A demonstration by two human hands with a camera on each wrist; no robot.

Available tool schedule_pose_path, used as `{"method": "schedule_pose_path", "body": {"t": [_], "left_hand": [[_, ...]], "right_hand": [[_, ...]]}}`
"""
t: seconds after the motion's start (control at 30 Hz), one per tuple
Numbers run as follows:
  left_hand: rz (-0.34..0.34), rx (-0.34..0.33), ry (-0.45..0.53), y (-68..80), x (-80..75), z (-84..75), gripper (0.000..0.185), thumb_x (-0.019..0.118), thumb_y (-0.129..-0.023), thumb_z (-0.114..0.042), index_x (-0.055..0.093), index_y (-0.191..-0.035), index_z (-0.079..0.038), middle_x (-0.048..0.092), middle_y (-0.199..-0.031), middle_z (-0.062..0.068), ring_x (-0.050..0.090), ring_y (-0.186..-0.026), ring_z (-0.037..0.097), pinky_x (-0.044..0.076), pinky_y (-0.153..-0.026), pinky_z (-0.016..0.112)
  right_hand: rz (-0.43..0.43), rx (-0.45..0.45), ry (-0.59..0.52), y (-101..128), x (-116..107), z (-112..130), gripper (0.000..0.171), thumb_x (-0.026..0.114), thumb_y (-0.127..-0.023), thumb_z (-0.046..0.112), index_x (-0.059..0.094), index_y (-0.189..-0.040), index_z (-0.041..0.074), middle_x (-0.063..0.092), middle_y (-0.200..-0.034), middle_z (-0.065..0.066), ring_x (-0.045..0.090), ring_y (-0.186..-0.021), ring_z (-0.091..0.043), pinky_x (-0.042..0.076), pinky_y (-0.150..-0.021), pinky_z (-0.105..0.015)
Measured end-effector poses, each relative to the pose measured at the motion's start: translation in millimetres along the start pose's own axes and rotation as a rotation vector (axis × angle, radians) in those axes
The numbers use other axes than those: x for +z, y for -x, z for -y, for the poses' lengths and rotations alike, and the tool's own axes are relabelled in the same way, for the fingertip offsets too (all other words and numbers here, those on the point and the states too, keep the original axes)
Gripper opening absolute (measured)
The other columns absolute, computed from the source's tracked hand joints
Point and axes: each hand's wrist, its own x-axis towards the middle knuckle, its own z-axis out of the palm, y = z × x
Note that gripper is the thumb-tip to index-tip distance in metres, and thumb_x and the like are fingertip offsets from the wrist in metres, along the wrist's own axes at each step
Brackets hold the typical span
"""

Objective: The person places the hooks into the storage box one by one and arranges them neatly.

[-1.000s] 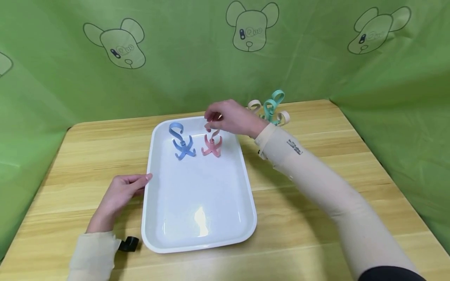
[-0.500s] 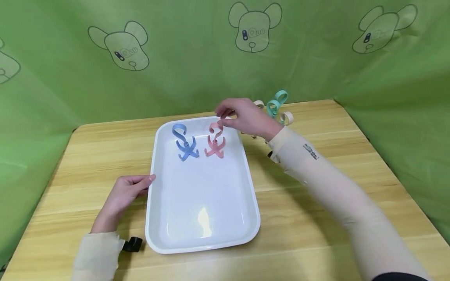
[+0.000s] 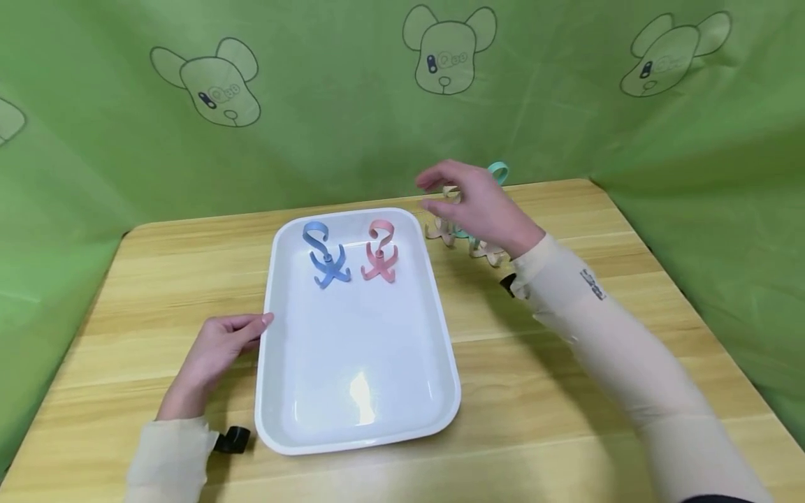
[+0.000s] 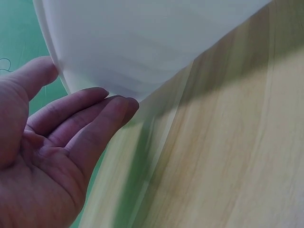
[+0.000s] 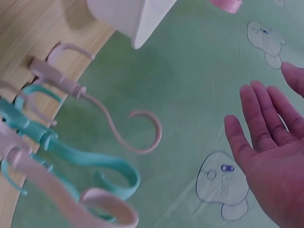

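Note:
A white tray lies on the wooden table. A blue hook and a pink hook stand upright at its far end. My left hand rests flat on the table, fingertips touching the tray's left rim. My right hand hovers open and empty over a cluster of beige hooks and a teal hook right of the tray. In the right wrist view the palm is spread, with a beige hook and the teal hook close by.
Green cloth with mouse drawings walls in the table on three sides. A small black object sits by my left sleeve. Bare wooden table stretches right of the tray.
My right hand let go of the pink hook, left it standing in the tray, and moved right over the hooks on the table. The left hand stayed put.

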Motion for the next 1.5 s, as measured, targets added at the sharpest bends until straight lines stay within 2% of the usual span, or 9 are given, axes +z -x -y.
{"method": "schedule_pose_path", "body": {"t": [0.47, 0.83, 1.0, 1.13, 1.3, 1.5], "left_hand": [[0.008, 0.006, 0.021, 0.2, -0.9, 0.9, 0.053, 0.066, -0.096, -0.034, 0.061, -0.123, 0.012, 0.069, -0.112, 0.018, 0.069, -0.092, 0.015, 0.055, -0.084, 0.029], [0.017, 0.022, 0.028, -1.2, 0.0, 2.7, 0.052, 0.066, -0.096, -0.033, 0.062, -0.121, 0.012, 0.069, -0.111, 0.017, 0.069, -0.091, 0.014, 0.055, -0.083, 0.029], [0.010, 0.015, 0.039, -0.3, -0.5, 2.2, 0.053, 0.066, -0.096, -0.034, 0.062, -0.121, 0.012, 0.070, -0.109, 0.015, 0.069, -0.091, 0.013, 0.055, -0.083, 0.028], [0.015, 0.016, 0.041, -0.3, -0.4, 2.1, 0.053, 0.066, -0.096, -0.034, 0.062, -0.121, 0.013, 0.070, -0.109, 0.016, 0.069, -0.091, 0.014, 0.055, -0.083, 0.028], [0.012, 0.016, 0.036, 0.5, -1.2, 2.2, 0.053, 0.066, -0.096, -0.034, 0.062, -0.121, 0.012, 0.070, -0.109, 0.017, 0.069, -0.091, 0.016, 0.055, -0.083, 0.028], [0.017, 0.015, 0.038, 0.1, -1.0, 3.6, 0.053, 0.065, -0.096, -0.035, 0.063, -0.120, 0.012, 0.070, -0.109, 0.017, 0.069, -0.092, 0.017, 0.055, -0.083, 0.029]], "right_hand": [[-0.148, 0.095, -0.048, 26.5, -28.5, -17.6, 0.038, 0.069, -0.094, 0.020, 0.060, -0.127, 0.002, 0.061, -0.123, -0.009, 0.054, -0.117, -0.025, 0.040, -0.104, -0.044], [-0.206, 0.201, -0.078, 45.2, -37.7, -31.6, 0.047, 0.068, -0.095, 0.030, 0.056, -0.134, 0.006, 0.057, -0.130, -0.009, 0.050, -0.124, -0.028, 0.038, -0.106, -0.044], [-0.249, 0.264, -0.092, 55.8, -39.5, -43.1, 0.050, 0.067, -0.096, 0.032, 0.054, -0.138, 0.008, 0.055, -0.137, -0.008, 0.048, -0.130, -0.024, 0.039, -0.107, -0.043], [-0.280, 0.283, -0.094, 63.2, -39.3, -53.5, 0.052, 0.067, -0.096, 0.032, 0.053, -0.139, 0.006, 0.054, -0.139, -0.011, 0.049, -0.129, -0.027, 0.040, -0.106, -0.041], [-0.276, 0.314, -0.101, 67.0, -36.6, -63.2, 0.055, 0.067, -0.095, 0.032, 0.052, -0.140, 0.004, 0.053, -0.140, -0.014, 0.050, -0.128, -0.029, 0.042, -0.104, -0.038], [-0.269, 0.375, -0.084, 69.7, -29.9, -74.4, 0.063, 0.066, -0.094, 0.042, 0.051, -0.142, 0.004, 0.052, -0.141, -0.015, 0.053, -0.125, -0.029, 0.046, -0.100, -0.040]]}}
